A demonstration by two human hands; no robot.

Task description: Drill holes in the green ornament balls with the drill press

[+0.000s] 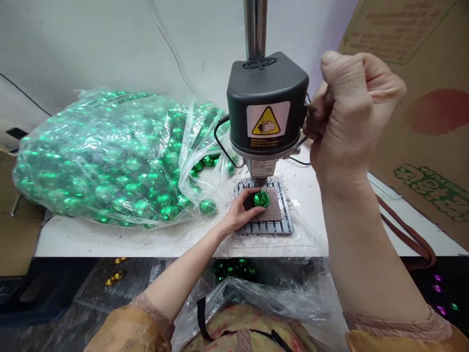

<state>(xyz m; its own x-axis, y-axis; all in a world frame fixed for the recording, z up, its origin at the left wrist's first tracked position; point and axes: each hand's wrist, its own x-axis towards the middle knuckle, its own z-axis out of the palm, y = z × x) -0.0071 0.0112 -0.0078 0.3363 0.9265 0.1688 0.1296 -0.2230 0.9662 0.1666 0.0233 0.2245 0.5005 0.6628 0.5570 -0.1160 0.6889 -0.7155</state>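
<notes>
Under the chuck of a black bench drill press (269, 93), my left hand (240, 211) pinches a shiny green faceted ball (261, 198) between thumb and fingers. The ball rests on a brown square pad (271, 211), which lies on the slotted metal base (287, 226). The thin drill bit comes down at the top of the ball; I cannot tell how deep it is. My right hand (348, 107) is closed in a fist at the right side of the drill head, around its feed lever, which the fingers mostly hide.
A large clear bag (98, 161) of green balls lies at the left, its mouth towards the drill. Dark shavings dot the white table (308, 195). A cardboard box (421, 98) stands at the right. More green balls (236, 269) sit in plastic below the table's front edge.
</notes>
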